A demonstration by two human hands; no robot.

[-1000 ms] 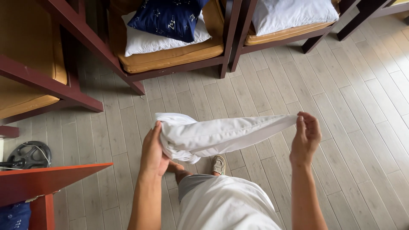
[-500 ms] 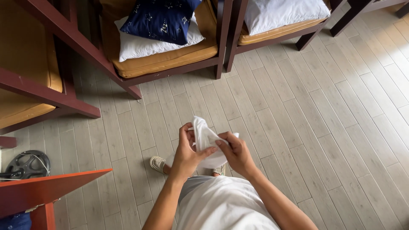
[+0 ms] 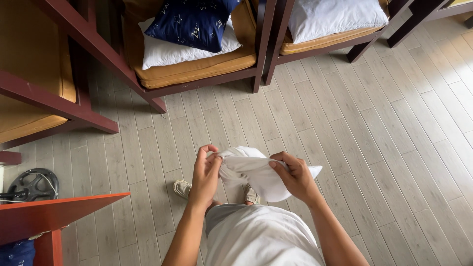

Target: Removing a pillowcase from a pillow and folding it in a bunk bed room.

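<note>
We held a bunched white cotton cloth (image 3: 256,172) between both hands, its long axis left-right: left hand (image 3: 206,175) and right hand (image 3: 294,176) each pinching 1 end.

— What's the floor (image 3: 394,128) like from where you stand?
— Pale grey planks, laid on a slant; brighter light falls at the upper right.
— And the furniture?
— Dark red wooden bunk frames (image 3: 98,49) with tan mattresses (image 3: 197,66); white pillows (image 3: 335,15), one navy pillow (image 3: 192,22); a red board (image 3: 54,212) at lower left.
</note>
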